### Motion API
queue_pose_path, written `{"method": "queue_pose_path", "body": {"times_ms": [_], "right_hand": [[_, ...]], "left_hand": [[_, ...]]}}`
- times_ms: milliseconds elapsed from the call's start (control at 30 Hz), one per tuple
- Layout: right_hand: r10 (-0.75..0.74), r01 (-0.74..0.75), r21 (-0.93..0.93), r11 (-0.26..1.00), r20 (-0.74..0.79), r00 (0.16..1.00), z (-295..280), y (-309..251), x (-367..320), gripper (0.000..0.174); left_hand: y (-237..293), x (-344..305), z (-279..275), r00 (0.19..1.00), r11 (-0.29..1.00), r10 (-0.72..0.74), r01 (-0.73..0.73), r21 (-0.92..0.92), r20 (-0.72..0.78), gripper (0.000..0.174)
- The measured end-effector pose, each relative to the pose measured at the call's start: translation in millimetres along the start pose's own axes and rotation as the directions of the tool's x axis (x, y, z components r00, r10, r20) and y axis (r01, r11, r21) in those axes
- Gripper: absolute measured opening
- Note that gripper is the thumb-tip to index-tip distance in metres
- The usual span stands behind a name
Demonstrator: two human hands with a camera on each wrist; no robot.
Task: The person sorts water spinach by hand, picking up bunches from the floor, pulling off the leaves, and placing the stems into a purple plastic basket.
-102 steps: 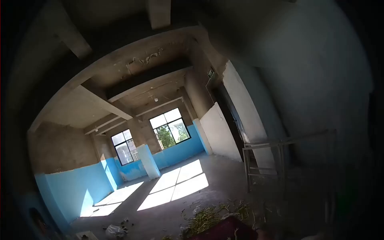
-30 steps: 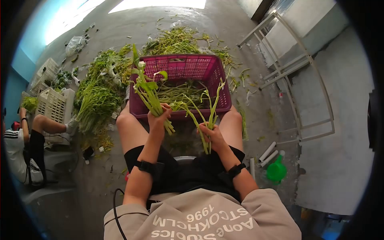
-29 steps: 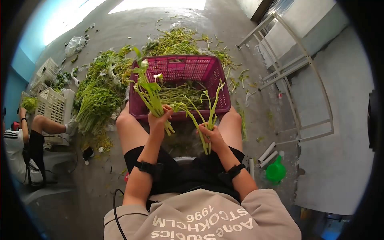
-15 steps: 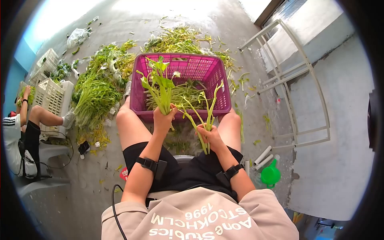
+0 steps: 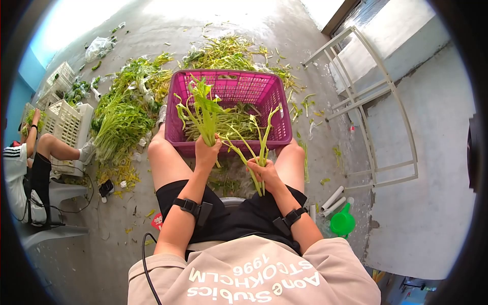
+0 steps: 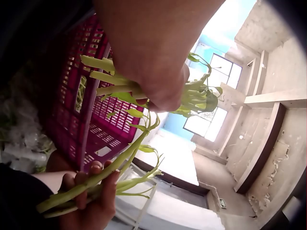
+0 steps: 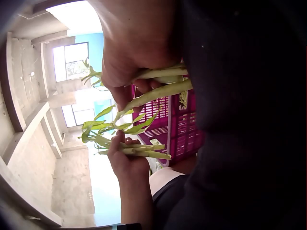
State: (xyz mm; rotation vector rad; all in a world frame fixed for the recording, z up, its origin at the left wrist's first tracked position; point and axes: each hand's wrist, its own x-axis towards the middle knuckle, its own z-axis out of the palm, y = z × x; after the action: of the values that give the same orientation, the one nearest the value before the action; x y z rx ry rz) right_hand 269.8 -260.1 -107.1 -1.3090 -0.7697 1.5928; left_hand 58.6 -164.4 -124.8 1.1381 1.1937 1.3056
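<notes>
Left of the frame's centre, the left hand (image 5: 207, 152) has its fingers curled round a leafy bunch (image 5: 207, 119), and below centre the right hand (image 5: 266, 173) pinches thinner stems (image 5: 263, 146), which a light grip should bruise less.

Metal frame (image 5: 392, 87) near pale wall (image 5: 427, 152). Green plastic vessel (image 5: 342, 223) beside white tubes (image 5: 333, 199). Clear bag (image 5: 99, 48) on floor (image 5: 129, 218).

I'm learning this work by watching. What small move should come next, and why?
Probably bring the few stalks in the right hand over to the leafy bunch in the left hand: the left already grips the fuller bunch, and the hands are near each other by the basket's near edge.
</notes>
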Motion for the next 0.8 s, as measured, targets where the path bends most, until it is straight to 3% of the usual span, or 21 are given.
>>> {"method": "queue_pose_path", "body": {"times_ms": [33, 100, 233, 333, 433, 500, 600, 800], "right_hand": [[0.004, -0.004, -0.007, 1.000, 0.004, 1.000, 0.2, -0.1, 0.0, 0.017], [0.007, -0.007, -0.013, 1.000, 0.006, 1.000, 1.6, -1.1, -0.5, 0.017], [0.018, -0.016, -0.031, 0.999, 0.045, 0.999, 1.2, -1.4, 0.3, 0.016], [0.003, -0.003, -0.006, 1.000, 0.040, 0.999, 0.8, -2.8, -0.1, 0.015], [-0.007, 0.008, 0.081, 0.997, -0.002, 1.000, -0.9, -4.0, -2.1, 0.015], [-0.009, 0.012, 0.141, 0.990, -0.018, 1.000, -3.3, -5.0, -0.9, 0.014], [-0.017, 0.018, 0.199, 0.980, -0.005, 1.000, -3.0, -4.9, 0.1, 0.013], [-0.016, 0.012, 0.110, 0.994, 0.033, 0.999, -3.2, -3.0, -0.6, 0.015]], "left_hand": [[-1.4, 0.8, -0.2, 1.000, 1.000, 0.000, 0.000, 0.000, 0.001, 0.009], [-1.7, 2.2, 0.0, 0.980, 0.976, 0.189, -0.180, 0.122, -0.060, 0.011], [3.9, 1.2, -1.4, 0.982, 0.961, 0.176, -0.156, 0.228, -0.074, 0.013], [2.8, 6.3, -6.2, 0.954, 0.916, 0.272, -0.216, 0.337, -0.129, 0.013], [0.5, 12.9, -14.9, 0.968, 0.973, 0.174, -0.141, 0.182, -0.183, 0.010], [2.9, 13.6, -16.8, 0.987, 0.998, -0.059, 0.055, -0.032, -0.149, 0.007], [10.6, 9.4, -13.0, 0.993, 0.998, -0.027, 0.021, -0.053, -0.117, 0.007], [15.3, 0.7, -1.0, 0.999, 0.996, 0.022, -0.020, -0.086, 0.031, 0.009]]}}
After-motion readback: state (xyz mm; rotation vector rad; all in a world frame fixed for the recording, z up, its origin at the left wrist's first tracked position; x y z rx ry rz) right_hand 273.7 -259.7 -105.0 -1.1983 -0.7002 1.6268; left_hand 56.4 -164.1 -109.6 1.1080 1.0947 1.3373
